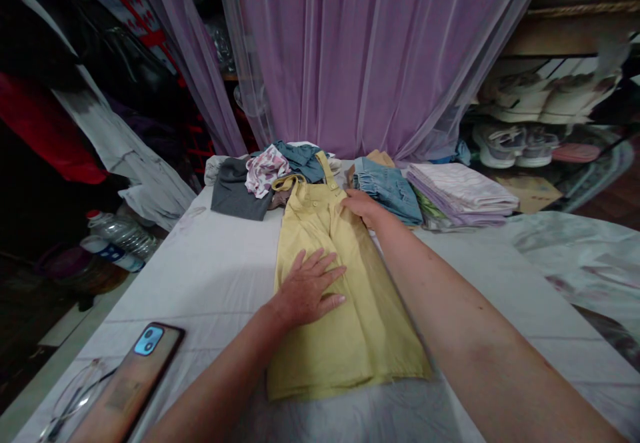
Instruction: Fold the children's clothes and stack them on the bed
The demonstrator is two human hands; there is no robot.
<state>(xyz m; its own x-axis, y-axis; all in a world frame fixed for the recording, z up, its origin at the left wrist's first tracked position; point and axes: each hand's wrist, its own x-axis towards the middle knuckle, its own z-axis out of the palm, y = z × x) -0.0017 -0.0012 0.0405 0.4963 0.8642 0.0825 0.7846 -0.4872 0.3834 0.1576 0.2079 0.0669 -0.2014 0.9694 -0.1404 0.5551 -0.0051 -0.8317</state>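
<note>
Pinkish-brown phone [127, 383] lies at the near left, its lower end cut off by the bottom edge of the view, and glasses [80, 399] sit beside it, only partly seen. Next to these, in the middle of the white-covered surface [210, 269], a yellow pinafore [370, 333] is spread with its hem nearest. The left hand [313, 289] lies flat on it, fingers spread and gripping nothing, covering part of the skirt. Off to the left, a clear bottle [125, 233] stands out from deep shadow. Farther up, the right hand [361, 206] touches the pinafore's upper right edge; its fingertips are hard to make out, so I cannot tell whether it pinches the cloth. Beyond the straps, a grey garment [240, 193] and a patterned cloth [267, 171] overlap others that are mostly hidden; right of them lie folded denim [387, 186] and a stack of folded cloths [463, 189]. Shoes [515, 146] rest on a dim rack, while a purple curtain [325, 63] conceals most of what is behind.
</note>
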